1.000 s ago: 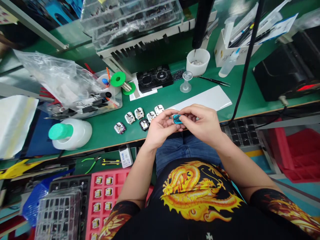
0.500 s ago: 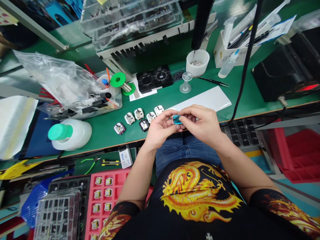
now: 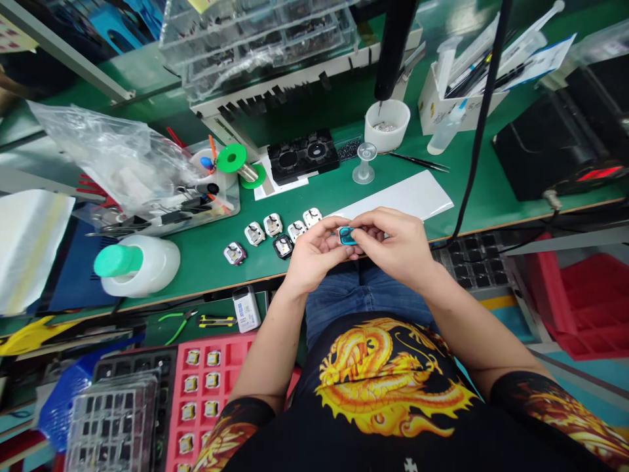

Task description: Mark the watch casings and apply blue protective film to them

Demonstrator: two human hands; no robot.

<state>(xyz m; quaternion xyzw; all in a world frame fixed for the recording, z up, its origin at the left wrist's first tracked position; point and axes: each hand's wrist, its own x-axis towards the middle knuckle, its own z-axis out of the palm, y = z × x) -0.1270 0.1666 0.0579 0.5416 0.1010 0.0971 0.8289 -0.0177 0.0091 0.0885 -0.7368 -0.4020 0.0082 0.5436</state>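
Both my hands meet at the front edge of the green bench (image 3: 344,190), pinching a small blue watch case (image 3: 348,235) between them. My left hand (image 3: 317,254) grips its left side with curled fingers. My right hand (image 3: 396,246) holds the right side, fingers closed over it. Just left of my hands, several small white and dark watch cases (image 3: 275,233) lie in a loose row on the bench.
A white bottle with a green cap (image 3: 135,262) lies at the left. A black fixture (image 3: 303,154), a white cup (image 3: 387,123) and a white sheet (image 3: 403,195) sit behind my hands. A pink tray of parts (image 3: 206,387) stands below the bench, with pliers (image 3: 177,322) beside it.
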